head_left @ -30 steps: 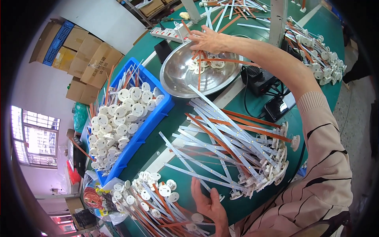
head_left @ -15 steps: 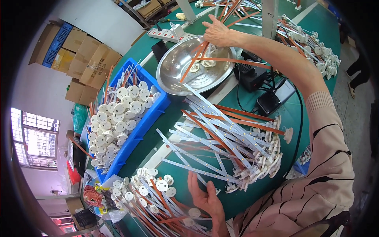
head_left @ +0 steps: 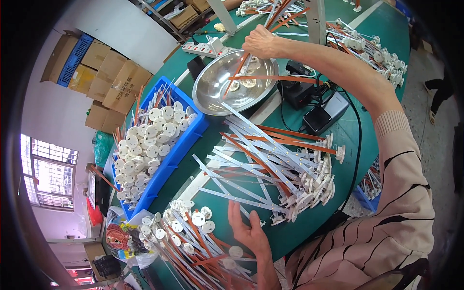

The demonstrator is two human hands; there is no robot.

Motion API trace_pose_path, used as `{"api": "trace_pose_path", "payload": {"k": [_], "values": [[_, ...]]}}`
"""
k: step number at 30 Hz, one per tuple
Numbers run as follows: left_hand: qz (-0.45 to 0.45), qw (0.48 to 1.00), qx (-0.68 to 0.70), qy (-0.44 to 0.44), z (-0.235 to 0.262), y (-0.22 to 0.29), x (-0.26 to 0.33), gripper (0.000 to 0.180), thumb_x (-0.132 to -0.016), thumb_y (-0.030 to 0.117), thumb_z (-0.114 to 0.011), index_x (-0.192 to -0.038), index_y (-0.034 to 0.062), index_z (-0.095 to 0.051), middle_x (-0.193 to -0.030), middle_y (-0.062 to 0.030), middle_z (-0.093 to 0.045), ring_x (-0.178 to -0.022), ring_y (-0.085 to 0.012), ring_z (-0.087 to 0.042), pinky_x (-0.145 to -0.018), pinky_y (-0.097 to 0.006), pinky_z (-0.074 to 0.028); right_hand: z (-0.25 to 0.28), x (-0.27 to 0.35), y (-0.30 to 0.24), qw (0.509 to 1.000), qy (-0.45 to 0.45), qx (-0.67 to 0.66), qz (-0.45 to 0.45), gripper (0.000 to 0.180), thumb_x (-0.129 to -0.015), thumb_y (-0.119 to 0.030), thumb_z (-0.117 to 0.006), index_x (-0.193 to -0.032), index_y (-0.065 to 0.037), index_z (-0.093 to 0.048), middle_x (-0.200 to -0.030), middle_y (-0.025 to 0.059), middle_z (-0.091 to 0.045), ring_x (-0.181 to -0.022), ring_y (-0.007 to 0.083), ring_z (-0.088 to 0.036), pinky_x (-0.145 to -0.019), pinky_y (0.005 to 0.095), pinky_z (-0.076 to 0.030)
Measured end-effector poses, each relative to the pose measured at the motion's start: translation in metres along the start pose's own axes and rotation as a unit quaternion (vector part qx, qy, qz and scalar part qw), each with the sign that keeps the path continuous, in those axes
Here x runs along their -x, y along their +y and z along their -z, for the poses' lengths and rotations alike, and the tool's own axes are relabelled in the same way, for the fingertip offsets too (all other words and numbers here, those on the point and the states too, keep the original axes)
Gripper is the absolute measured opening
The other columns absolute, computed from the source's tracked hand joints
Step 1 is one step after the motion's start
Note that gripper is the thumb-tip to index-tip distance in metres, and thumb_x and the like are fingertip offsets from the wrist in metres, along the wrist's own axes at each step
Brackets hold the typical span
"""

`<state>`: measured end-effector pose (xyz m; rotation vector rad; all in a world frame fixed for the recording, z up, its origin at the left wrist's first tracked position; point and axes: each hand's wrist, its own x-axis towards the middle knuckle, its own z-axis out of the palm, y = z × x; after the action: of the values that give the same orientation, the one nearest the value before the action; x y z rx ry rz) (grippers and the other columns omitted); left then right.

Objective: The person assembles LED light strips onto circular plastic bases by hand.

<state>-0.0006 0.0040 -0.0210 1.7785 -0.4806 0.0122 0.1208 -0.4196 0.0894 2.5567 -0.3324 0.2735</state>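
My right hand [head_left: 262,42] is closed round a bundle of orange and white LED strips [head_left: 285,10] over the steel bowl [head_left: 205,92]. Round white discs [head_left: 247,83] on the lower ends hang inside the bowl. One orange strip [head_left: 275,77] lies across the bowl's right rim. My left hand [head_left: 249,232] is open, palm partly up and fingers apart, beside the lower end of a spread pile of LED strips [head_left: 261,169]. White connector ends of that pile bunch together on its right. Left of this hand lies another heap of strips with white discs [head_left: 198,220].
A blue crate [head_left: 159,181] full of white discs stands at left. Behind the bowl is a power strip [head_left: 200,48]. Black adapters [head_left: 316,121] and cables lie right of it. A metal post [head_left: 316,24] rises near my right forearm. More strips [head_left: 382,60] lie at far right.
My right hand's fingers, partly stretched out before, have curled round the bundle. The left hand stays open in nearly the same place. The whole view has shifted slightly.
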Motion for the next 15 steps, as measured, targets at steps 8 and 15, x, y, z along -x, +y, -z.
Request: {"api": "trace_pose_path", "payload": {"k": [8, 15], "values": [[0.006, 1.000, -0.003, -0.005, 0.001, -0.002, 0.000, 0.043, -0.078, -0.008, -0.055, -0.120, -0.0066, -0.047, -0.134, -0.0191, -0.038, -0.121, -0.0270, -0.042, -0.098, -0.035, -0.036, 0.001, -0.017, -0.014, 0.999, -0.008, -0.008, -0.035, 0.015, -0.078, -0.017, -0.056, -0.080, -0.013, -0.070, -0.082, 0.0074, -0.068, -0.078, 0.0223, -0.066, -0.058, 0.0397, -0.049], [-0.006, 1.000, -0.016, -0.013, 0.001, -0.001, -0.002, 0.043, -0.078, -0.007, -0.057, -0.120, -0.0054, -0.048, -0.135, -0.0190, -0.038, -0.122, -0.0276, -0.041, -0.098, -0.036, -0.036, 0.008, -0.026, -0.032, 0.976, -0.131, -0.137, -0.110, 0.016, -0.069, -0.007, -0.058, -0.082, -0.005, -0.069, -0.077, 0.0135, -0.066, -0.070, 0.0237, -0.066, -0.056, 0.0420, -0.052]]}}
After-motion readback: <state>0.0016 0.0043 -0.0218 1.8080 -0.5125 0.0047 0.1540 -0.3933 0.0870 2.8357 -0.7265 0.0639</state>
